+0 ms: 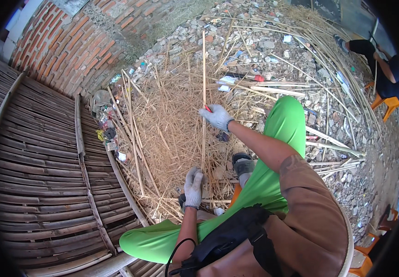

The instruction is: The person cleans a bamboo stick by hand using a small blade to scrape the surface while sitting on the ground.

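A long, thin bamboo strip stands out in front of me, running from far to near over the shavings. My left hand, in a pale work glove, is closed at its near end. My right hand, gloved too, is closed at about the middle of the strip. A small red thing, perhaps a tool handle, shows between its fingers against the strip. The rest of that red thing is hidden by the glove. Thin tan shavings lie heaped under both hands.
Slatted bamboo panelling fills the left side, below a brick wall. Several cut strips lie left of the shavings, and more bamboo lengths lie on the rubble at right. Another person sits on an orange stool at far right.
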`<state>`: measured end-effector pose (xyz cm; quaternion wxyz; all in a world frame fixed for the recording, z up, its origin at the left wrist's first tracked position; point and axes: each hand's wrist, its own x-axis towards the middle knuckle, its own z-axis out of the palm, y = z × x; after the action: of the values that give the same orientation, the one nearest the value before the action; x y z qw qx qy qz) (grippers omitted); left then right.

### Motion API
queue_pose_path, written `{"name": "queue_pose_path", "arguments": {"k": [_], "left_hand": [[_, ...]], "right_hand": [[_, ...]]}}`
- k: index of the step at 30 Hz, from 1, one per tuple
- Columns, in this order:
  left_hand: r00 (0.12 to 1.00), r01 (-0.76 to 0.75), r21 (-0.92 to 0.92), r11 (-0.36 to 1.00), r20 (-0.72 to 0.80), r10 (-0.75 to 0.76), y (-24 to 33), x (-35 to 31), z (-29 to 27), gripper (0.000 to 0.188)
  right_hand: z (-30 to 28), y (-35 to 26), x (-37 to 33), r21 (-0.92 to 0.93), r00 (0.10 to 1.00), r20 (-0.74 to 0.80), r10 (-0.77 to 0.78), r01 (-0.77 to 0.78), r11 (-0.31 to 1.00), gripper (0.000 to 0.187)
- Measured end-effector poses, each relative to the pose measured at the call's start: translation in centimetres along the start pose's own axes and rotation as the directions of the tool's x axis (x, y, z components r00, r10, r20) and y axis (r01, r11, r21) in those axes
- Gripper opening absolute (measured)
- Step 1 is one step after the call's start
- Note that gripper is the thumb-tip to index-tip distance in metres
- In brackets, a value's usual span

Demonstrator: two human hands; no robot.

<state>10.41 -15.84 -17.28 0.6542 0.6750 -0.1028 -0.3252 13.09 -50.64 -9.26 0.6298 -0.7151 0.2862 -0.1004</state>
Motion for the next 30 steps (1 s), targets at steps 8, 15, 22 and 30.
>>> {"name": "queue_pose_path", "arguments": {"k": [8, 15, 22, 30], "left_hand": [[0.933, -0.252, -0.174, 0.952, 0.216, 0.287, 14.5, 3.6, 1.5, 0.118], [0.882, -0.436, 0.021, 0.900, 0.208, 0.422, 22.2, 7.3, 3.0, 0.101], [0.960, -0.255, 0.618, 0.743, 0.252, 0.120, 12.7, 0.6, 3.6, 0.063], [0.990, 0.078, 0.315, 0.946, 0.088, -0.111, 6.5, -5.8, 2.5, 0.039]], "right_hand": [[-0.4, 0.7, 0.9, -0.045, 0.999, -0.048, -0.014, 0.012, 0.999, 0.055], [-1.0, 0.9, 1.3, 0.091, 0.996, -0.090, 0.026, -0.018, 0.996, 0.058], [-1.5, 1.9, 1.0, 0.096, 0.996, -0.091, 0.013, -0.004, 0.995, 0.058], [-0.7, -0.2, -0.4, 0.200, 0.998, 0.029, 0.051, -0.055, 0.978, 0.045]]}}
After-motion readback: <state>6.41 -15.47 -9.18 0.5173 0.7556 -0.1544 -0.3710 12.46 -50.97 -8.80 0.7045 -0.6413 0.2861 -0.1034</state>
